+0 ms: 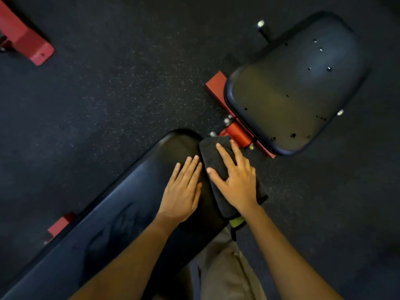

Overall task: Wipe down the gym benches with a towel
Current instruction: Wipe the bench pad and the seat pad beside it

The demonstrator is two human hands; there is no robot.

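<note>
Head view: both palms down at the end of the long pad

Head camera looks straight down on a black rubber floor (121,87) flecked with pale specks. A long black bench pad (104,230) runs from lower left toward the centre, its vinyl dully shining and faintly smeared. Beyond a red hinge frame (239,134) lies a separate black seat pad (296,87), dotted with small marks. The dark towel (213,154) drapes over the long pad's far end and right edge, just beside the hinge. The right hand (237,181) lies flat on it, fingers straight and spread. The left hand (181,190) rests flat on bare vinyl, fingers straight and together, touching the towel's edge. A red foot (28,42) of other equipment sits at upper left. Grey trousers (225,269) show below.
</note>
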